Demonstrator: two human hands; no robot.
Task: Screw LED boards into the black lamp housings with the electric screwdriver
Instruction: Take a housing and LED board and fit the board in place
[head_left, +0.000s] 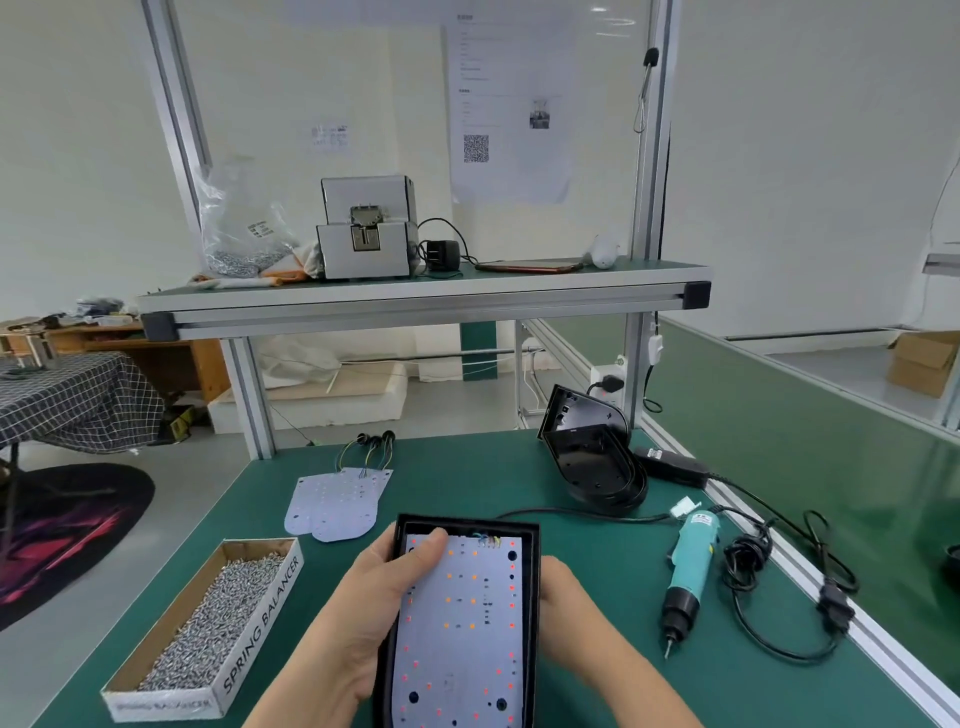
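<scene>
LED board (462, 623) seated, unscrewed it seems.
Fingers of L hand (374, 603) & R hand (571, 608) grasp its lamp housing (467, 523); electric screwdriver (688, 566) untouched on desk (613, 566), right.

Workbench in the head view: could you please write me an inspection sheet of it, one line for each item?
Surface: green bench mat, flat.
Job's things: black lamp housing with an LED board laid inside; electric screwdriver lying to its right; spare LED boards and stacked housings behind; box of screws at left.
Clutter: on the upper shelf, a grey machine, a plastic bag and a phone.
Grippers: left hand grips the housing's left edge, thumb on the board; right hand holds its right edge.
Cables: screwdriver cord coiled beside the tool; black power adapter near the stacked housings.
Surroundings: checked-cloth table at left; cardboard box at right.
</scene>
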